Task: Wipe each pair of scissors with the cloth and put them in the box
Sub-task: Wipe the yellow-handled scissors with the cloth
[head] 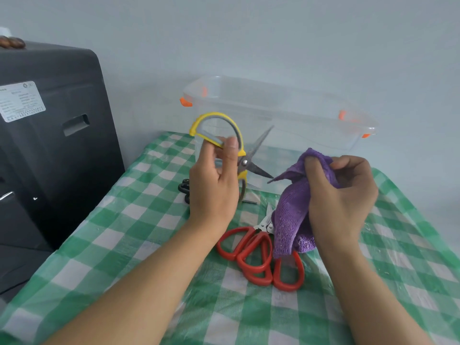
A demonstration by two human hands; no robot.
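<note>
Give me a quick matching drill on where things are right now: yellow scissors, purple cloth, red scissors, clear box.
Things:
1. yellow scissors
2. purple cloth
3. red scissors
4. clear box

Places:
A. lying flat on the checked tablecloth
B. held in the right hand
C. standing at the back of the table
D. held up, blades open, in the left hand

Pairs: 1-D, 2-B, 3-A, 4-C

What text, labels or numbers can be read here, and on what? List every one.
White label on the dark grey appliance: several printed lines and a round mark, all too small and blurred to read.
Clear plastic box, purple cloth, yellow scissors, red scissors: no text visible.
</note>
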